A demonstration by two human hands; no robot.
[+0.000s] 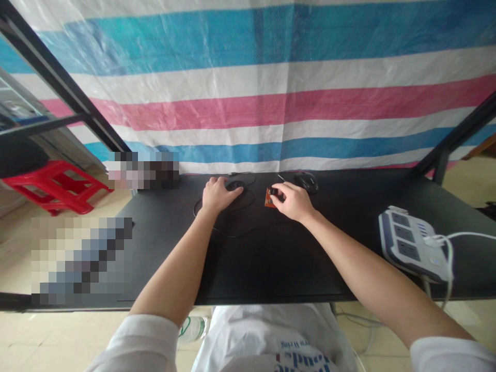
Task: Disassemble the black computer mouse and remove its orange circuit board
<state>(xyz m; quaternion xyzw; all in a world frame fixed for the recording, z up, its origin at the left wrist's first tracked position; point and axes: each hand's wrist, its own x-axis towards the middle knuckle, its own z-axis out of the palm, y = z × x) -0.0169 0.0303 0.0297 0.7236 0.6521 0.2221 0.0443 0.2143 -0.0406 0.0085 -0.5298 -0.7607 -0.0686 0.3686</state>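
My left hand [217, 195] rests on the black table with its fingers stretched out and the thumb reaching to the right. Against that thumb lies a dark rounded piece [234, 185], low on the table, with a thin black cable [232, 236] looping around it. My right hand [293, 200] is closed in a pinch over a small orange-brown board [267, 199]. Between thumb and fingertips sits a small black part [275, 191], partly hidden by the fingers; its exact kind is unclear. Just behind this hand stands a black computer mouse [306, 182].
A white and grey power strip [413, 243] with white cords plugged in lies on the right of the table [267, 268]. Striped sheeting [248, 113] hangs behind. A red stool [58, 183] stands at left. Blurred patches cover parts of the left side.
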